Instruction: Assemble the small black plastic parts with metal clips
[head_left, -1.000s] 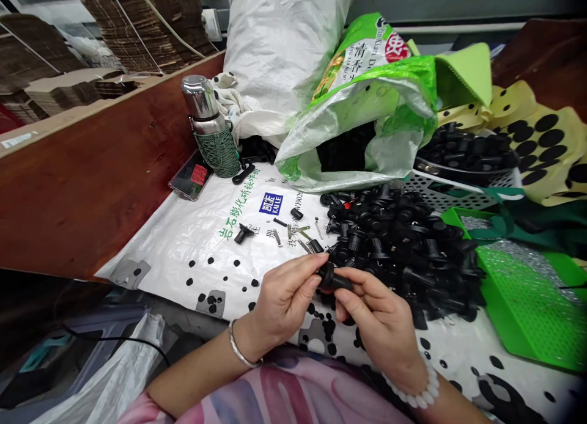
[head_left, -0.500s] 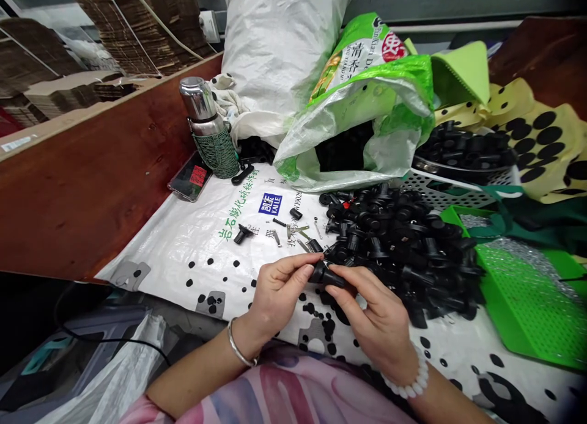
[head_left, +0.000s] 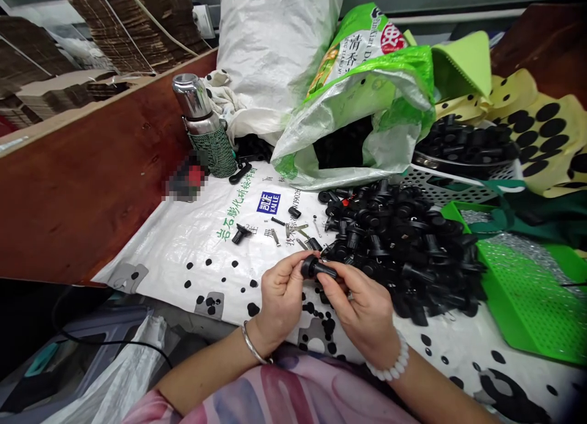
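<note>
Both hands meet over the white printed sheet [head_left: 192, 241] near its front edge. My left hand [head_left: 279, 296] pinches the round end of a small black plastic part [head_left: 313, 267], and my right hand [head_left: 360, 305] grips the other end of the same part with fingers curled. Just beyond the hands lies a big heap of similar black plastic parts [head_left: 403, 247]. A few small metal pins and springs [head_left: 298, 231] and one loose black part [head_left: 238, 233] lie on the sheet ahead of my left hand.
A steel flask in a green net [head_left: 206, 131] and a blurred phone [head_left: 186, 178] stand at the back left by the wooden wall [head_left: 82, 186]. Behind are a white sack [head_left: 270, 51], a green bag [head_left: 367, 94], a basket of black parts [head_left: 463, 161], and a green tray [head_left: 527, 289] on the right.
Both hands have drawn slightly nearer and to the left with the black part, and it has turned so its round end faces left.
</note>
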A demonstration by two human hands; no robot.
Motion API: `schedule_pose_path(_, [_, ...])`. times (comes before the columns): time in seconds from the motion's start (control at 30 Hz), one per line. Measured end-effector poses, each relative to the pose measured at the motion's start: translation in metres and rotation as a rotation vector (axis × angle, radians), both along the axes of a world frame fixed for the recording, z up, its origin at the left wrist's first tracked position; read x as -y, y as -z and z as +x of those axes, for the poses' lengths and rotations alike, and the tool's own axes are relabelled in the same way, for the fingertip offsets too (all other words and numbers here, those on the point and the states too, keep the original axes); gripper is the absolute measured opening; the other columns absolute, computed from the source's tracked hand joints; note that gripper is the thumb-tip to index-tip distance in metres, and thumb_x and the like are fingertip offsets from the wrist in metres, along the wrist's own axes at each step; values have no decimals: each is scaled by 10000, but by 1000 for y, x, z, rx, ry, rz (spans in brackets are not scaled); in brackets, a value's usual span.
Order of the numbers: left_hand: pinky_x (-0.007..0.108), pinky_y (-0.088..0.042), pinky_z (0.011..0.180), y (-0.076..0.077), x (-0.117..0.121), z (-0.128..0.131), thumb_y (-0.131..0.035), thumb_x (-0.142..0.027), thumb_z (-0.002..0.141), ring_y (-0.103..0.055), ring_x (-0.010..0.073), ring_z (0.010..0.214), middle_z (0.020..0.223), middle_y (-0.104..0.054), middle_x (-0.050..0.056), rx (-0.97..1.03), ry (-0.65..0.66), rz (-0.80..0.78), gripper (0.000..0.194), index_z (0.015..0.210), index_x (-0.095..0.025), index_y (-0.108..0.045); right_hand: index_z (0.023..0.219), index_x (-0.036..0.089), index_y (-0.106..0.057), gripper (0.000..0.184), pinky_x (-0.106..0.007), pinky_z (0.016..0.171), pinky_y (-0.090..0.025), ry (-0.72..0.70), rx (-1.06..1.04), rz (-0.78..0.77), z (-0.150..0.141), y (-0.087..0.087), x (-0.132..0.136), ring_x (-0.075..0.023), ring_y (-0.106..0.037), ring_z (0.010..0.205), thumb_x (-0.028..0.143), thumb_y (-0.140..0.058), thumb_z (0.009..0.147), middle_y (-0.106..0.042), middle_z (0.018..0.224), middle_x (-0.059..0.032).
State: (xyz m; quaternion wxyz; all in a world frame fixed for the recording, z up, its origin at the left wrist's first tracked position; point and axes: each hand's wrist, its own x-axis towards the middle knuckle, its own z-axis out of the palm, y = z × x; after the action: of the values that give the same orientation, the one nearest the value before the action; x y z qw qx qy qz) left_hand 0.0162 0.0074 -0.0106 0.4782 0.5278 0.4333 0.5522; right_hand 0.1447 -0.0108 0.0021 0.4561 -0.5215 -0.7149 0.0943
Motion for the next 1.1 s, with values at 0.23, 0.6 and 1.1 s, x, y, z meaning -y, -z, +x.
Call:
schedule_pose_path(0.23, [293, -510, 847, 2, -2, -2, -512, -196, 847, -651, 168, 886, 963, -707, 70, 18, 4, -6, 196, 964, -142, -660, 820, 137, -613, 256, -236, 551, -459, -32, 266, -10, 10, -9, -3, -138, -611, 574, 327, -459, 898, -655, 668, -58])
schedule_pose_path(0.6, [286, -500, 865, 6, 0, 0, -486, -193, 867, -646, 161, 912, 987, -701, 58, -10, 42, 41, 214, 996, -157, -653, 797, 116, -589, 238, -241, 503, -422, 2, 392, 108, 12, -7, 4, -134, -597, 518, 282, -455, 902, -644, 619, -55])
schedule_pose_path(1.1, [341, -473, 942, -3, -1, -4, -449, -238, 889, -601, 196, 1044, 1119, -654, 85, 11, 196, 33, 282, 1101, -149, -611, 1063, 151, -526, 199, -275, 628, -525, -46, 282, 51, 16, -12, 5, -178, -643, 738, 203, -443, 889, -661, 852, -92])
